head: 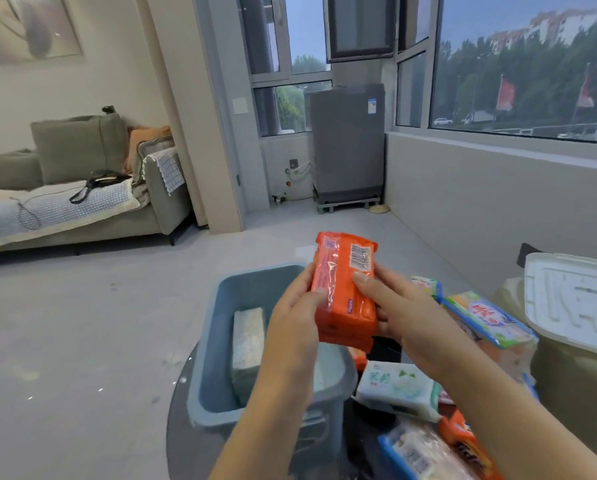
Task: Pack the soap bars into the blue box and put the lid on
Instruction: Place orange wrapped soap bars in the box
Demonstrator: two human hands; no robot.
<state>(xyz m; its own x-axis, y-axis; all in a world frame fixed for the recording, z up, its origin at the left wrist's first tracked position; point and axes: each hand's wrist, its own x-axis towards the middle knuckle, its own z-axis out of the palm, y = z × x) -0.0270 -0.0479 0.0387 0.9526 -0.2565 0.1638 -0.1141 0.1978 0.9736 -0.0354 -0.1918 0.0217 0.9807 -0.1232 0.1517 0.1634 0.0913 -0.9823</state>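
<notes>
- Right now both hands hold 1 orange soap pack (345,289) just above the blue box (217,344), a little toward its right side — the left hand (295,322) wraps its fingers round the pack's left edge, and the right hand (397,311) pinches the right edge with the thumb laid across the front.
- Neither grip is slack; both are closed on the same pack, which stands nearly upright with its barcode at the top.
- Inside the box 1 pale wrapped bar (248,341) already lies against the left wall, so the packing step looks barely begun.
- More packs wait on the dark round tabletop (179,420) to the right of the box: a white-and-green pack (399,388), a green-and-blue pack (487,318), and others partly cut off at the frame's lower edge.
- The white lid (574,299) rests further right, well apart from the box, on something beige that I cannot identify.
- Next move, as I judge it — lower the orange pack into the free space beside the pale bar, probably turning it flat or on edge so later packs fit, then let go and reach for another.
</notes>
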